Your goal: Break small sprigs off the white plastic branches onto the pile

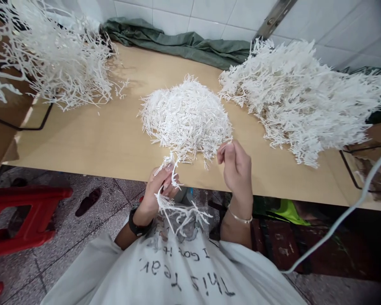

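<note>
My left hand (160,186) is closed around a white branched plastic sprue (174,207) that hangs down over my lap, at the table's front edge. My right hand (236,167) is raised just right of it, fingers pinched on a small white plastic piece at the near edge of the middle pile. That middle pile (186,116) is a mound of short white plastic sticks on the wooden table (114,140).
A big heap of branched white sprues (301,97) lies at the right, another heap (53,59) at the back left. A green cloth (184,42) lies along the tiled wall. A red stool (28,216) stands on the floor at left. A white cable (346,212) crosses at right.
</note>
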Demonstrator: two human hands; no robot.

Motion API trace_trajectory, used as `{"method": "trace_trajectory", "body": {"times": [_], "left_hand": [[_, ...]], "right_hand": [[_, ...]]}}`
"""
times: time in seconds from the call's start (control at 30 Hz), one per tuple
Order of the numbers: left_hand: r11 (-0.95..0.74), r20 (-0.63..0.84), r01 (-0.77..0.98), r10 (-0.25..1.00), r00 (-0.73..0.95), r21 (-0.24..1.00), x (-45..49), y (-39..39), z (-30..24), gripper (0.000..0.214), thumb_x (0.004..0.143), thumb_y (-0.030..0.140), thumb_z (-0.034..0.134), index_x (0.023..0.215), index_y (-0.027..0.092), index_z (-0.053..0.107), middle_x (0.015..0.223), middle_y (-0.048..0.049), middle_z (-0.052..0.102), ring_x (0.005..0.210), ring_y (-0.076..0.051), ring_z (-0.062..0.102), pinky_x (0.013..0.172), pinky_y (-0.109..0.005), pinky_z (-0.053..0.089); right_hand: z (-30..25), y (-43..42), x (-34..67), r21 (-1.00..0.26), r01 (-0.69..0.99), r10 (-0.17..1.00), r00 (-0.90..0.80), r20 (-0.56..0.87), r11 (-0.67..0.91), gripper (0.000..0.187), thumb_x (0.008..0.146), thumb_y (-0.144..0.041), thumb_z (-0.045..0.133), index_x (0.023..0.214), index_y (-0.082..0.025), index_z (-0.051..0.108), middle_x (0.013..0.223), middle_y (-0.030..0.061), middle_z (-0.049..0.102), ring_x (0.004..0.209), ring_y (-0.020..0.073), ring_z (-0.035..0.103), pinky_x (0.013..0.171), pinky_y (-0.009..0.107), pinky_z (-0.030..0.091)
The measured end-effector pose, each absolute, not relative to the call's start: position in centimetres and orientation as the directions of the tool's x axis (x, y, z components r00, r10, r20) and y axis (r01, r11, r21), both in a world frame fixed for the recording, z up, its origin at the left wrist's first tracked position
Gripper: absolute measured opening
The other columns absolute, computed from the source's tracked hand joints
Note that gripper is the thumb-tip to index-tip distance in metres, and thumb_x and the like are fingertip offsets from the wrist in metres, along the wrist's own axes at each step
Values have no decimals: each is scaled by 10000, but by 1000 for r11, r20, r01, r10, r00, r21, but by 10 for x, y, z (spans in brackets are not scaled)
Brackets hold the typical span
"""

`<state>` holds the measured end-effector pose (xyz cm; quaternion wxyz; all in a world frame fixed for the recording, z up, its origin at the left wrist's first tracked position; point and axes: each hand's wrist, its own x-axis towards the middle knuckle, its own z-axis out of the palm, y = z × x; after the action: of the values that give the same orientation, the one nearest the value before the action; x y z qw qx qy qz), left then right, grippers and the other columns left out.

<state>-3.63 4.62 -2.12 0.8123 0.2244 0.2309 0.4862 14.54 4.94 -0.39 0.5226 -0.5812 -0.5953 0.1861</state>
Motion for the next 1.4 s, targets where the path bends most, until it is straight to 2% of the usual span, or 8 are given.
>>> {"method": "trace_trajectory", "body": {"times": [0.27,0.4,0.67,0.87,0.97,1.03,1.17,1.4], "left_hand": [[282,-86,-625,942,325,728,-35,41,-26,476,831,417,616,494,153,407,352,82,317,291,-19,247,324,-151,196],[203,-58,-548,961,271,812,-37,38,-30,489,856,463,576,507,152,431,365,66,364,307,-33,304,343,-173,215],[470,-87,-554,810,580,687,-44,35,-32,644,729,511,678,365,177,265,246,90,183,197,-26,146,240,-179,133],[539,-114,-604,794,597,587,-21,44,-48,816,505,817,599,315,220,77,197,99,-71,141,-48,20,182,-219,59],[484,-111,-575,820,562,660,-22,43,-44,720,621,742,603,351,210,201,222,94,75,183,-45,109,224,-204,120],[466,-114,-500,804,583,730,-25,39,-37,577,746,573,631,421,185,355,286,74,268,245,-44,236,283,-188,190],[289,-109,-286,851,514,914,-32,34,-30,436,868,459,550,566,155,469,439,49,422,387,-52,365,398,-183,268],[-8,-4,23,871,491,1000,-43,42,-28,375,888,419,528,629,152,479,551,35,478,510,-80,428,519,-200,334]], "right_hand": [[-15,82,163,-602,796,767,354,535,52,231,744,-383,686,756,-187,565,715,-15,497,604,116,438,593,268,360],[-8,49,126,-833,328,895,-164,415,447,226,848,-415,563,949,-212,565,787,5,551,593,107,485,515,237,394],[-14,19,102,-977,-185,842,-508,185,103,379,899,-330,501,550,-183,480,422,-43,452,329,52,375,339,191,269],[-36,26,102,-295,-955,793,-175,583,7,416,932,-285,386,528,-211,316,286,-115,265,192,26,213,274,146,226],[-28,37,122,-500,-757,811,67,581,421,450,915,-289,422,513,-202,239,321,-106,188,252,37,164,321,181,195],[-21,51,140,-791,-195,813,205,546,580,503,862,-287,535,493,-194,205,382,-89,166,333,48,159,380,217,177],[-16,79,166,-710,687,809,325,490,154,525,756,-357,681,505,-196,249,496,-76,203,466,67,217,486,246,216],[-11,58,145,-852,454,956,-4,292,262,345,874,-502,500,719,-194,504,641,-14,492,591,117,456,553,240,371]]}}
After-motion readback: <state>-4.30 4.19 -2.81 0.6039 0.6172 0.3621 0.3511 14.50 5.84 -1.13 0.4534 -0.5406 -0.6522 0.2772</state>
